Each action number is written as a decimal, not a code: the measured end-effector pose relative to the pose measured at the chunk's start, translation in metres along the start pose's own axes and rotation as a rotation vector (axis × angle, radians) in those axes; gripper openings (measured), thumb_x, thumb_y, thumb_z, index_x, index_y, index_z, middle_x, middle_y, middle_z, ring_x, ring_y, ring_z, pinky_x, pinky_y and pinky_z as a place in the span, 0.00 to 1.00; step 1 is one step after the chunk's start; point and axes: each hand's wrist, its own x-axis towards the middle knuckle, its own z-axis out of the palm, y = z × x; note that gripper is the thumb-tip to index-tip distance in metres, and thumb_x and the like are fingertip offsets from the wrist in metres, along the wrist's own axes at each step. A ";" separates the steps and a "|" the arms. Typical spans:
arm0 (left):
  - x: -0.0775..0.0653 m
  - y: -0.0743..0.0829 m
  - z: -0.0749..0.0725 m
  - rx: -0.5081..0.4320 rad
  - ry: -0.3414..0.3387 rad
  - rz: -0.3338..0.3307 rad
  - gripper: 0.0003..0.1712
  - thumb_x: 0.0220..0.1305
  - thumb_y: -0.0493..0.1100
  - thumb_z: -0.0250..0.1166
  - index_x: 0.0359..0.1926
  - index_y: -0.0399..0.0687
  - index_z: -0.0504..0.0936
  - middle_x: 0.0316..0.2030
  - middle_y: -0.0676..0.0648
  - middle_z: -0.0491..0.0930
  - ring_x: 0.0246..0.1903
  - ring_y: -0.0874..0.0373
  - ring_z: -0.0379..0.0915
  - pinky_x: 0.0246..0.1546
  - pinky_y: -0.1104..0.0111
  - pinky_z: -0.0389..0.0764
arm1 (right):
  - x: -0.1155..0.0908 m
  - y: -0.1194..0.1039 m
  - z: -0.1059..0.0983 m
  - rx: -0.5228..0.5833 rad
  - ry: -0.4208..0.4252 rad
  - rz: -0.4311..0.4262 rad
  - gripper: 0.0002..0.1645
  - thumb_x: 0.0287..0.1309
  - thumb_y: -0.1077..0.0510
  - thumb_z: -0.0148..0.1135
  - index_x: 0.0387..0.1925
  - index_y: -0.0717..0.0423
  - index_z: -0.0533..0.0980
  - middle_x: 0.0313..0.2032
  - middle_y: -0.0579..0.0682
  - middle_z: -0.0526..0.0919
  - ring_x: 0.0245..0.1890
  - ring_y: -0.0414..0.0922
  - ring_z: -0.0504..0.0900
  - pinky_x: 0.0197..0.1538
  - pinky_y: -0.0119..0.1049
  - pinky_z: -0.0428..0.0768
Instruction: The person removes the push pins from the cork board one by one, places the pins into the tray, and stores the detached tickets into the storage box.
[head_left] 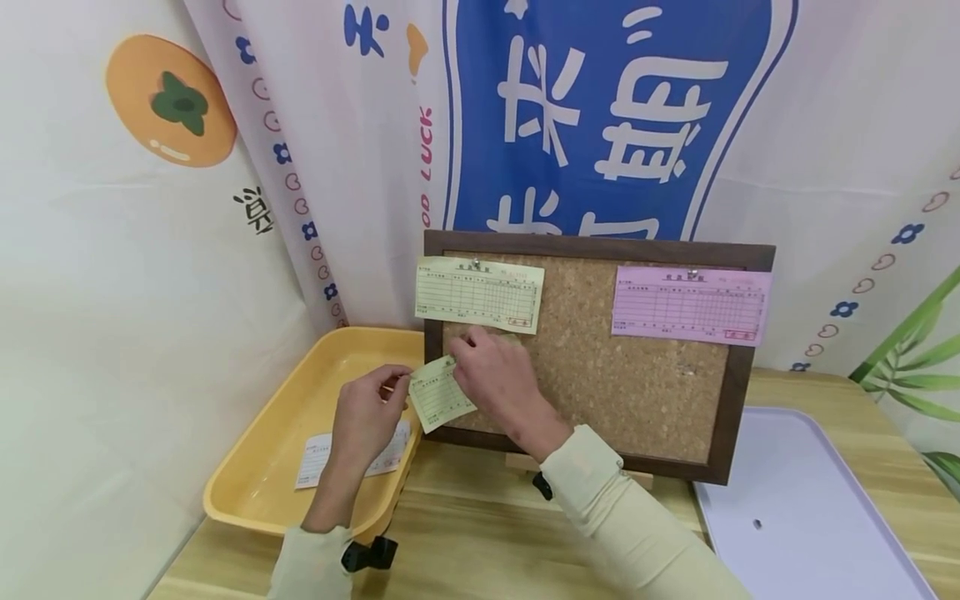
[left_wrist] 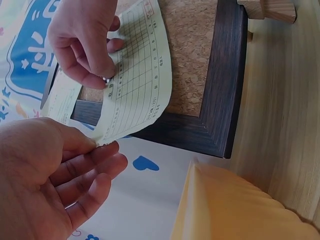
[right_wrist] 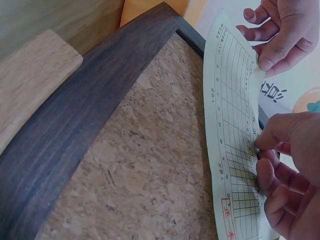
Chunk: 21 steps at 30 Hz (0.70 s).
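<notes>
A pale green receipt slip (head_left: pixel 438 402) hangs tilted against the lower left of a dark-framed corkboard (head_left: pixel 622 392). My left hand (head_left: pixel 366 418) pinches its upper left corner between thumb and index finger. At the slip's top edge, my right hand (head_left: pixel 498 379) pinches a small shiny push pin (left_wrist: pixel 106 79), mostly hidden by the fingertips. In the right wrist view the slip (right_wrist: pixel 232 110) bows over the cork. Above it a second green slip (head_left: pixel 480 296) is pinned at the board's upper left, and a pink slip (head_left: pixel 690 307) is pinned at the upper right.
A yellow tray (head_left: pixel 255 467) stands left of the board, with a white slip (head_left: pixel 311 462) lying in it. On the right, a lilac tray (head_left: pixel 810 500) holds a small dark object (head_left: pixel 757 524). A printed curtain (head_left: pixel 360 167) hangs behind the wooden table (head_left: pixel 465 533).
</notes>
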 end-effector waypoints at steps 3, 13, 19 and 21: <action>0.000 0.000 0.000 -0.008 0.003 0.001 0.08 0.72 0.37 0.65 0.45 0.40 0.88 0.32 0.46 0.86 0.25 0.58 0.80 0.24 0.66 0.81 | 0.000 0.000 -0.001 -0.017 -0.001 -0.015 0.09 0.59 0.61 0.69 0.42 0.50 0.86 0.34 0.49 0.81 0.21 0.44 0.78 0.20 0.37 0.75; -0.002 -0.001 0.001 -0.014 -0.008 -0.010 0.08 0.72 0.37 0.64 0.45 0.40 0.88 0.31 0.47 0.85 0.24 0.60 0.80 0.25 0.67 0.81 | 0.002 -0.005 -0.005 -0.174 -0.086 -0.070 0.07 0.64 0.55 0.68 0.43 0.49 0.84 0.38 0.49 0.83 0.27 0.44 0.82 0.20 0.34 0.77; -0.001 -0.001 0.000 -0.014 0.003 -0.003 0.08 0.72 0.37 0.64 0.44 0.40 0.88 0.29 0.48 0.85 0.23 0.61 0.79 0.24 0.67 0.81 | 0.006 -0.004 -0.005 -0.198 -0.102 -0.076 0.09 0.64 0.53 0.68 0.44 0.49 0.84 0.38 0.49 0.82 0.25 0.43 0.81 0.18 0.34 0.75; -0.001 -0.001 0.000 -0.018 0.005 -0.003 0.08 0.72 0.37 0.64 0.44 0.40 0.88 0.29 0.48 0.85 0.22 0.61 0.79 0.24 0.67 0.81 | 0.006 -0.004 -0.004 -0.198 -0.093 -0.081 0.08 0.64 0.53 0.67 0.43 0.50 0.83 0.38 0.49 0.82 0.22 0.42 0.79 0.17 0.33 0.73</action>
